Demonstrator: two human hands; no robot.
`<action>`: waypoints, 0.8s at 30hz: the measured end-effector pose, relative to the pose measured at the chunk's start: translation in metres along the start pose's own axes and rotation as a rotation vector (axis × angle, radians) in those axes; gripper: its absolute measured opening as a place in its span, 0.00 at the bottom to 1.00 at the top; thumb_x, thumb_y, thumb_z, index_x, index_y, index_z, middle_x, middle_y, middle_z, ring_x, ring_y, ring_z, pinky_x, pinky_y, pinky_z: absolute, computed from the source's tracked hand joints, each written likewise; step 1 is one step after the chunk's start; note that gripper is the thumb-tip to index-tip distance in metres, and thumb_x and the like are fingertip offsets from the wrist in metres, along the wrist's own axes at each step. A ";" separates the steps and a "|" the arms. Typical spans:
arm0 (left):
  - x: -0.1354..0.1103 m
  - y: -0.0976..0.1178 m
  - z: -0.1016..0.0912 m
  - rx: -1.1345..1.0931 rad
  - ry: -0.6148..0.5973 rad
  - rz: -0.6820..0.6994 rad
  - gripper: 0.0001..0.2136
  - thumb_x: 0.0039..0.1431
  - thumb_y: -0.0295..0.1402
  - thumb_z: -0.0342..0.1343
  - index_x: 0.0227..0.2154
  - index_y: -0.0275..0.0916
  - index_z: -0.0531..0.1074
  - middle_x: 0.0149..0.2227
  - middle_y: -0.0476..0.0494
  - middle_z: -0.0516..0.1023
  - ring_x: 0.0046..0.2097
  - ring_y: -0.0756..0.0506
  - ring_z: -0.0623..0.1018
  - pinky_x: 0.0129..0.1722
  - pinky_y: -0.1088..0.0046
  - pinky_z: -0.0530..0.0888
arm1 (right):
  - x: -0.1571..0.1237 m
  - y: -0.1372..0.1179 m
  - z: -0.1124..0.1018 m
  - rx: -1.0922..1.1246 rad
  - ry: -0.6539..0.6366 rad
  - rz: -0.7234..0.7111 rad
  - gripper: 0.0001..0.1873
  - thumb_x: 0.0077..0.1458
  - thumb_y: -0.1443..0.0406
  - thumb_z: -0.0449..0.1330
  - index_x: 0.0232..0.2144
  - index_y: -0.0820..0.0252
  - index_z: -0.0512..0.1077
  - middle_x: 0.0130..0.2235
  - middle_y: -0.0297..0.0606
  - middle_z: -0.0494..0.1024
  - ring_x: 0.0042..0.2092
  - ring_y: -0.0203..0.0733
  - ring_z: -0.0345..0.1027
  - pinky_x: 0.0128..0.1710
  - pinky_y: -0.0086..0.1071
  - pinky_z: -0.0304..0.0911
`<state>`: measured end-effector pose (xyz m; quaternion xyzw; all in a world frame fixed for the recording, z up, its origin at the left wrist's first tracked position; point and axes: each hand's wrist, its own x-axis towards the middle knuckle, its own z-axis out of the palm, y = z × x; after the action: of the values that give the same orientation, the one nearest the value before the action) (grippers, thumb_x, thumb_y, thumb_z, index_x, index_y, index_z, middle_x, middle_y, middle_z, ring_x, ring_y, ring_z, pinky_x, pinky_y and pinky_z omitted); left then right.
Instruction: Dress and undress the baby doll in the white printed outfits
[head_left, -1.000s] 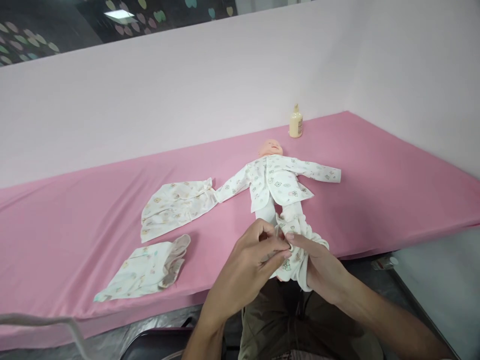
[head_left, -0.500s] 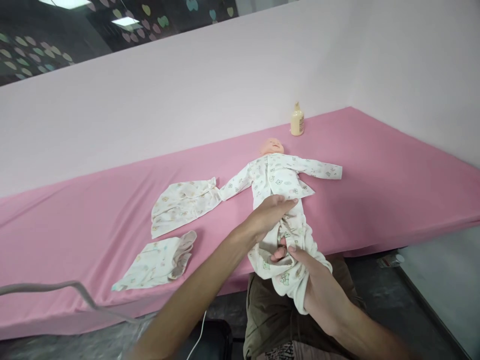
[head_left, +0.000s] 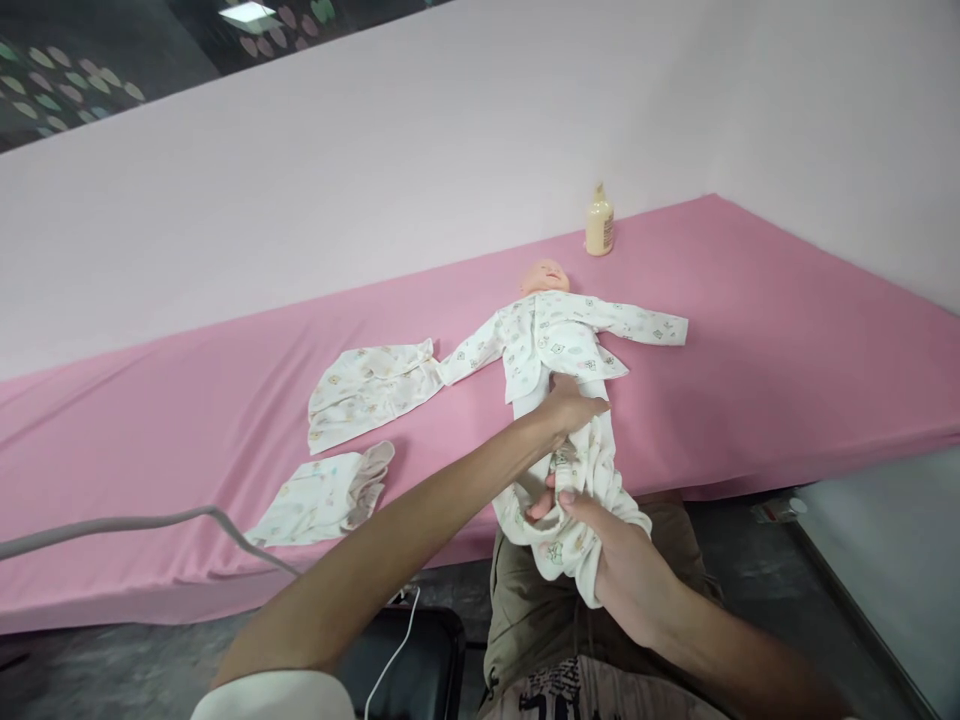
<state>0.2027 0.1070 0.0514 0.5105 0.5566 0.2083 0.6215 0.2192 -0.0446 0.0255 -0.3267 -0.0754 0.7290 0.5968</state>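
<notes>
A baby doll [head_left: 546, 276] lies face up on a pink-covered table, wearing a white printed baby jacket [head_left: 559, 335] with its sleeves spread. White printed baby trousers [head_left: 596, 450] are bunched around its lower body and hang past the table edge. My left hand [head_left: 576, 408] is closed over the trousers just below the jacket hem. Lower down, my right hand [head_left: 626, 560] grips the gathered trouser leg, thumb on top. Pinkish tips show in the fabric opening beside that thumb; whether they are my fingers or the doll's foot, I cannot tell.
Left of the doll lie a white printed cloth garment [head_left: 375, 390] and a folded printed cloth [head_left: 326, 498]. A pump bottle [head_left: 599, 222] stands by the wall. A grey cable [head_left: 150, 523] crosses at the left. Below the table edge is a black stool [head_left: 405, 660].
My left hand has moved slightly up and right along the trousers, and its fingers have curled more. The right hand keeps its grip on the bunched fabric. The view has shifted a little.
</notes>
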 end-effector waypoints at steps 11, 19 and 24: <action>-0.011 0.009 -0.009 -0.346 -0.173 -0.048 0.08 0.54 0.28 0.60 0.36 0.31 0.72 0.30 0.42 0.76 0.32 0.48 0.76 0.35 0.71 0.74 | 0.000 0.020 -0.008 0.029 0.057 -0.042 0.23 0.42 0.61 0.73 0.42 0.58 0.76 0.37 0.38 0.82 0.40 0.44 0.75 0.47 0.39 0.68; -0.012 0.001 -0.011 -0.453 -0.328 0.000 0.07 0.53 0.26 0.62 0.35 0.33 0.72 0.30 0.44 0.76 0.32 0.50 0.77 0.37 0.74 0.76 | -0.004 -0.010 -0.026 0.315 0.232 -0.192 0.24 0.48 0.69 0.69 0.49 0.51 0.72 0.43 0.33 0.80 0.38 0.35 0.75 0.34 0.27 0.71; -0.035 -0.002 -0.012 -0.162 -0.519 -0.130 0.16 0.52 0.43 0.64 0.32 0.37 0.67 0.22 0.47 0.72 0.19 0.53 0.68 0.16 0.78 0.63 | -0.005 -0.013 -0.023 0.266 0.234 -0.205 0.18 0.48 0.66 0.70 0.43 0.53 0.75 0.41 0.35 0.81 0.36 0.38 0.75 0.30 0.29 0.71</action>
<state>0.1808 0.0821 0.0683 0.4585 0.3920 0.0742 0.7941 0.2435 -0.0524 0.0162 -0.3180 0.0587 0.6252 0.7104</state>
